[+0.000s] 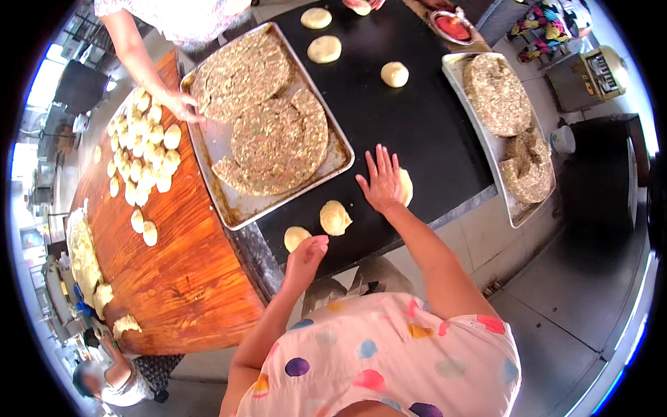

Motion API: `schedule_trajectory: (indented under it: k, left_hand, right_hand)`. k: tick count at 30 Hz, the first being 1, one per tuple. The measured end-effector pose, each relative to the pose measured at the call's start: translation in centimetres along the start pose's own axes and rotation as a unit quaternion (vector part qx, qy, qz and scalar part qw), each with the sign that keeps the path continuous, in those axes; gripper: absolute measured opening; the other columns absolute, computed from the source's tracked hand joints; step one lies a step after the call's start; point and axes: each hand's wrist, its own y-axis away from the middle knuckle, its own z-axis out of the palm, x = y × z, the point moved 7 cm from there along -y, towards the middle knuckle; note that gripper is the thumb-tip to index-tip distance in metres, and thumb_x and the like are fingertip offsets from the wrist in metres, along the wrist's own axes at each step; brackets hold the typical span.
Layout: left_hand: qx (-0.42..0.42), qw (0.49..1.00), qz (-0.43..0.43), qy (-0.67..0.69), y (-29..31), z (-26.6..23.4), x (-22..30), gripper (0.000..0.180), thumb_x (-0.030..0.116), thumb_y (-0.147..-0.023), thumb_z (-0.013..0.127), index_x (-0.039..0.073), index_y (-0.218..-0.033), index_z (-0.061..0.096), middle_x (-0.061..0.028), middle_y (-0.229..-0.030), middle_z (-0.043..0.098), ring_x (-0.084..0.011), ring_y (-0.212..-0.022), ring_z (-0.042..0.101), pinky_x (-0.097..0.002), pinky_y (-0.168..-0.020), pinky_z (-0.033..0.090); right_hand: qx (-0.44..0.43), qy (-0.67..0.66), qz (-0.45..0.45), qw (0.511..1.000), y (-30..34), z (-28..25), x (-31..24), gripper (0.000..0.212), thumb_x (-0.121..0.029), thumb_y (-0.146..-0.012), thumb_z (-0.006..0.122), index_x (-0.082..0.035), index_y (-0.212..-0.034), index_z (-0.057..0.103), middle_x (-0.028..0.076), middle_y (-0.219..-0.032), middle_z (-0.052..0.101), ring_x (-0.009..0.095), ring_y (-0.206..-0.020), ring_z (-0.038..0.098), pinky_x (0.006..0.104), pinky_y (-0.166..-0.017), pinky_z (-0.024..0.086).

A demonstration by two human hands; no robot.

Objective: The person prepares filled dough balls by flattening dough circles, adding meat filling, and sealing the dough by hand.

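My right hand (383, 185) lies flat with fingers spread on the black work surface (379, 128), partly covering a pale dough round (406, 187). At the near edge, my left hand (306, 263) has its fingers curled together against the right side of another dough round (297, 238); whatever is between the fingertips is hidden. Between my hands lies a dough piece (335, 218) with gathered, uneven folds on top. To the left, a metal tray (278, 221) holds two large slabs of speckled brown filling (281, 146), the nearer one partly cut away.
Across the surface, another person's hand (182, 105) touches the tray's edge. More dough rounds (324, 49) lie at the far side. A second filling tray (512, 217) stands right, near a dish of red sauce (453, 28). Many dough balls (142, 149) cover part of the wooden table (187, 278).
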Motion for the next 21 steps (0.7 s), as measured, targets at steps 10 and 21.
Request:
schedule_trajectory:
  k: [10,21]
  left_hand:
    - [-0.027,0.993,-0.049,0.102,-0.3,0.9,0.2,0.028,0.019,-0.099,0.057,-0.001,-0.118,0.062,-0.0059,-0.106,0.068,-0.0125,-0.099,0.062,-0.0268,-0.088,0.049]
    - [-0.046,0.991,-0.004,0.126,-1.8,3.6,1.1,0.027,0.023,-0.1,0.056,0.001,-0.115,0.061,-0.007,-0.109,0.066,-0.0158,-0.101,0.064,-0.0292,-0.088,0.052]
  right_hand:
    - [0.119,-0.125,0.101,0.98,3.5,-1.7,6.3,0.061,-0.027,-0.092,0.06,-0.004,-0.145,0.038,0.02,-0.154,0.029,0.035,-0.143,0.028,0.0464,-0.118,0.023]
    - [-0.123,-0.353,0.35,0.859,6.2,5.5,17.0,0.054,-0.034,-0.069,0.084,0.001,-0.106,0.065,0.012,-0.088,0.065,0.028,-0.069,0.065,0.0364,-0.073,0.054]
